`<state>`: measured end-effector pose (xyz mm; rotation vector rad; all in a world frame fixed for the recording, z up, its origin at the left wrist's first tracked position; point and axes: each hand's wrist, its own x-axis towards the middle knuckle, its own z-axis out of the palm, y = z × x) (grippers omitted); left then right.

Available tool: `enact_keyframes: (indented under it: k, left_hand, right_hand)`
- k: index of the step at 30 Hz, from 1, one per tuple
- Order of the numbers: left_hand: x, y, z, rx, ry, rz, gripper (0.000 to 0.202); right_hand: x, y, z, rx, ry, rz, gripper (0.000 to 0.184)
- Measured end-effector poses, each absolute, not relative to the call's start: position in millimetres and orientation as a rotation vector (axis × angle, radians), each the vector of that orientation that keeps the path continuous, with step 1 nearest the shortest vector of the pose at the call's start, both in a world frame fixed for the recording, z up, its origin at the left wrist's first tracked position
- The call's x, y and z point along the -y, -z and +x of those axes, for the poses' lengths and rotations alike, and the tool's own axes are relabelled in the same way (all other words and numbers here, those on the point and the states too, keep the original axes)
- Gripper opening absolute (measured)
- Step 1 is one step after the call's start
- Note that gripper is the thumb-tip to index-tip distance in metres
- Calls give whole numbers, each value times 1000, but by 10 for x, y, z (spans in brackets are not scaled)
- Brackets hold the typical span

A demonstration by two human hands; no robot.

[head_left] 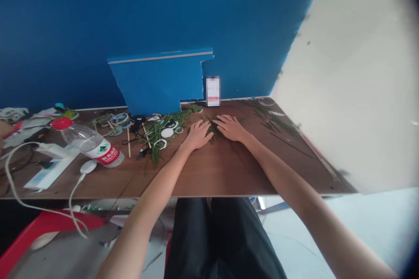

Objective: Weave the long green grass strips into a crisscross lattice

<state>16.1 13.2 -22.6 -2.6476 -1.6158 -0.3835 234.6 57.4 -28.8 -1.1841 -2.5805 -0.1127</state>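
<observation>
My left hand [197,134] lies palm down on the brown tabletop [209,172], its fingers spread over a few green leaf strips [211,136]. To its right, my right hand [231,127] also rests flat with fingers apart, close to the same strips. Neither hand appears to grip anything; what lies under the palms is hidden. Left of my left hand spreads a pile of long green leaves [157,133], with a white disc [166,132] and a white ring [160,144] among them. A phone [213,91] stands upright against the blue wall behind my hands.
A clear bottle with a red cap [91,144] leans beside a white power strip [52,168] with cables. A white round charger [88,166] lies near it. More leaf strips [288,139] lie at right. A blue board [160,83] stands at the back; a pale wall [356,83] bounds the right.
</observation>
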Motion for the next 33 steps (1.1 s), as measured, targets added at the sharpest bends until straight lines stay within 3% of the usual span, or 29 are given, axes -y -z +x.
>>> enact_keyframes:
  k: [15,22,33]
  left_hand:
    - [-114,182,99,1634,455,-2579,57]
    - [-143,171,-112,1707,406,-2570,56]
    - [-150,202,-60,1649,401,-2603,57]
  right_hand:
    - [-626,304,2401,2375,7,-1235,49]
    - [-662,323,2516,2319,-79,-1274,66]
    - [-637,326,2528,2368,-79,-1236,70]
